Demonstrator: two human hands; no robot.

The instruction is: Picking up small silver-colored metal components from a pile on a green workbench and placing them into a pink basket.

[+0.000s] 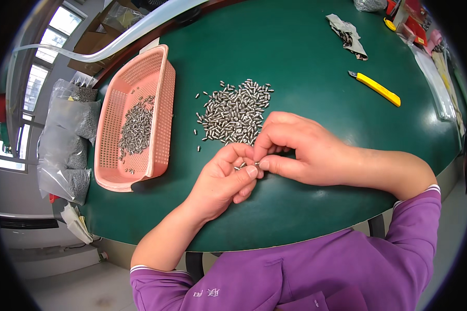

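My left hand [225,179] is curled around a few small silver metal pins [239,167], which show between its thumb and fingers. Thumb and forefinger of my right hand [296,150] pinch one such pin [257,163] right against the left fingertips. Both hands meet just in front of a loose pile of the same metal pins [233,111] on the green table [306,72]. To the left stands a pink perforated plastic basket [163,114] with more metal pins [136,127] lying in it. Exactly how many pins my left hand holds is hidden by its fingers.
A yellow utility knife [379,89] lies at the right, its blade tip showing. Behind it is a crumpled grey-white wrapper [347,35]. Clear bags full of small parts [70,145] line the left edge beyond the basket. Assorted items [415,28] crowd the far right edge.
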